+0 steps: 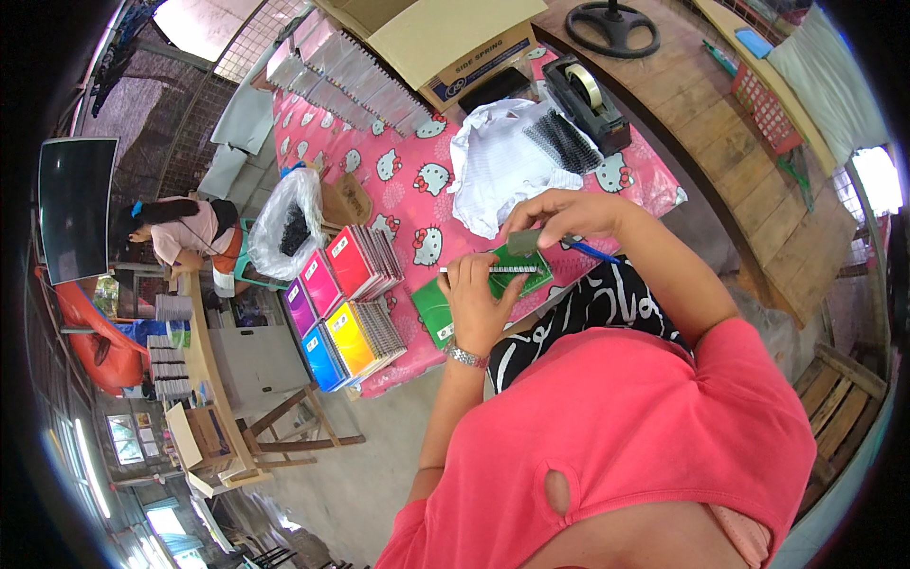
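A green notebook (431, 309) lies near the table's front edge. My left hand (476, 302) is closed over it, thumb and fingers at a white strip with dark marks along its edge. Just above the notebook my right hand (567, 216) pinches a small grey-green block (522, 243). A blue pen-like tool (593, 250) sticks out below the right hand; whether the hand grips it I cannot tell. Beyond lie black spiral coils (563, 142) on a crumpled white sheet (482, 159).
Stacks of coloured spiral notebooks (354, 337) stand at my left beside a plastic bag (282, 223) with black coils. Behind are bundled notebooks (346, 81), a cardboard box (464, 47) and a tape dispenser (590, 102). A person (185, 230) bends over another table at far left.
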`<state>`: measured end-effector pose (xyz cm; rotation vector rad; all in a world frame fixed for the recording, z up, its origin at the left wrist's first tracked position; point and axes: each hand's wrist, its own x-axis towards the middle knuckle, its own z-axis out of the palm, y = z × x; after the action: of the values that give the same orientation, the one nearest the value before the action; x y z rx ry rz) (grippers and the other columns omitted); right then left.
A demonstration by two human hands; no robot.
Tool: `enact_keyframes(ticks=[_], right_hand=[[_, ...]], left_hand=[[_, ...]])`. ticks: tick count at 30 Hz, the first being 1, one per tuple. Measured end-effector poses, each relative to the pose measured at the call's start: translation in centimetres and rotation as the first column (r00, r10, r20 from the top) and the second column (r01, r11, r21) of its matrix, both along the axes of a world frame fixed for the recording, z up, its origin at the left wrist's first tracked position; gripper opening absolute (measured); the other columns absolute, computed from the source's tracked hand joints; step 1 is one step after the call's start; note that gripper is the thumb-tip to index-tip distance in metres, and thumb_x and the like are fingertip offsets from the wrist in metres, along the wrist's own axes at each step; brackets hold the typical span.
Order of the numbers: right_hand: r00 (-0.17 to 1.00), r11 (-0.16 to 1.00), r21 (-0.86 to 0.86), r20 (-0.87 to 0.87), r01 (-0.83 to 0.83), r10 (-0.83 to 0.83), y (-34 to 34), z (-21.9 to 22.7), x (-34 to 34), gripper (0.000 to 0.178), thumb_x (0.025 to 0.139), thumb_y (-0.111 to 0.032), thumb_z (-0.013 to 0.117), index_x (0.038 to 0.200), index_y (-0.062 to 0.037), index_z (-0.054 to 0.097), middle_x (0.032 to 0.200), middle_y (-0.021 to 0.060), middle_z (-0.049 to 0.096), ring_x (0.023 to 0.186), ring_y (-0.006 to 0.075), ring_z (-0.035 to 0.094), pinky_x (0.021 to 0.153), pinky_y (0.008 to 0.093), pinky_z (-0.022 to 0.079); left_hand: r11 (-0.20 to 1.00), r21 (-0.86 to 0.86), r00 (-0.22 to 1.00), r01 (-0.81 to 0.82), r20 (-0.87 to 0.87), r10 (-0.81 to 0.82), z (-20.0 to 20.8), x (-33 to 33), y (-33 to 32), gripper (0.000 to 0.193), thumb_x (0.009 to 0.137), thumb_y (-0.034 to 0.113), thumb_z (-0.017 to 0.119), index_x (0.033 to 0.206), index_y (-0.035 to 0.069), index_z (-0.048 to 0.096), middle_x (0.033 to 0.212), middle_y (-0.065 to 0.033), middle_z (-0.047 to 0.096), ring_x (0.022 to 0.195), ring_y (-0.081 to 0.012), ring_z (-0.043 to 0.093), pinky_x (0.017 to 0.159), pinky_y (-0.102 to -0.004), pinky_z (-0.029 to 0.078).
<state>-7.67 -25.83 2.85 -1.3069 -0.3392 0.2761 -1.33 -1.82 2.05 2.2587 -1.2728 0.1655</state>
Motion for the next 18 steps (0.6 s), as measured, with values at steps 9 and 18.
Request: enact_keyframes(ticks=[9, 18], right_hand=[[1.0, 0.994, 0.107, -0.031, 0.002, 0.001, -0.4, -1.0, 0.2, 0.046, 0.077, -0.019, 0.075, 0.119, -0.001, 0.064, 0.107, 0.007, 0.067, 0.103, 0.0155, 0.06, 0.094, 0.0323, 0.045], [0.996, 0.992, 0.12, -0.076, -0.036, 0.046, -0.2, -0.5, 1.4, 0.045, 0.076, -0.015, 0.075, 0.117, -0.0015, 0.065, 0.108, 0.0075, 0.067, 0.104, 0.0165, 0.06, 0.096, 0.0308, 0.043]], left_hand=[[0.999, -0.037, 1.0, 0.029, -0.006, -0.029, 0.1, 0.0, -0.5, 0.042, 0.076, 0.027, 0.08, 0.106, 0.007, 0.059, 0.104, -0.0106, 0.059, 0.103, -0.0308, 0.051, 0.09, -0.0439, 0.036], [0.995, -0.079, 0.991, 0.059, -0.118, -0.068, 0.3, 1.7, 0.9, 0.028, 0.083, 0.014, 0.072, 0.104, 0.003, 0.058, 0.103, -0.0156, 0.057, 0.1, -0.0338, 0.053, 0.088, -0.0432, 0.041]])
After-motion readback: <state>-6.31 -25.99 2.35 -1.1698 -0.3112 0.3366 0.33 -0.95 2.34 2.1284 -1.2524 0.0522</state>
